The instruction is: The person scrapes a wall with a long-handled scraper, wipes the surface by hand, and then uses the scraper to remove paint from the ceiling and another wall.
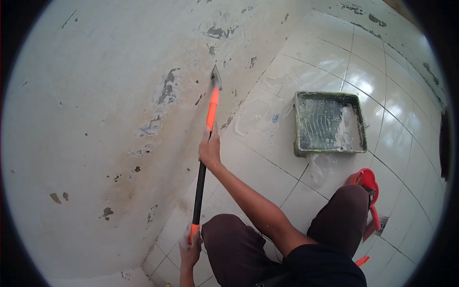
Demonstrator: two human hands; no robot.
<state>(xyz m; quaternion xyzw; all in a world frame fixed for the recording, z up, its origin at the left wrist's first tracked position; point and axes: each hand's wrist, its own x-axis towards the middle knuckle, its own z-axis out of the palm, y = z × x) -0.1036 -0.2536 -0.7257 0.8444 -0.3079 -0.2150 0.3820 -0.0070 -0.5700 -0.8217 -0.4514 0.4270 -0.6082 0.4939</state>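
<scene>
A long-handled scraper [199,191] with an orange and black handle slants up toward the wall [95,95]. Its metal blade [216,76] is at the wall surface, among patches of chipped, peeling paint; contact cannot be made out for certain. My right hand [209,149] wraps round the upper handle, near where orange meets black. Lower down, my left hand [190,248] grips the orange end of the handle, beside my knee. Both hands look dusted with white.
To the right, a dirty paint tray [330,122] with white residue sits on the tiled floor [267,158]. Clear plastic [322,167] lies at its near edge. A red plastic item [367,182] is beside my right knee. Whitish smears mark the tiles near the wall.
</scene>
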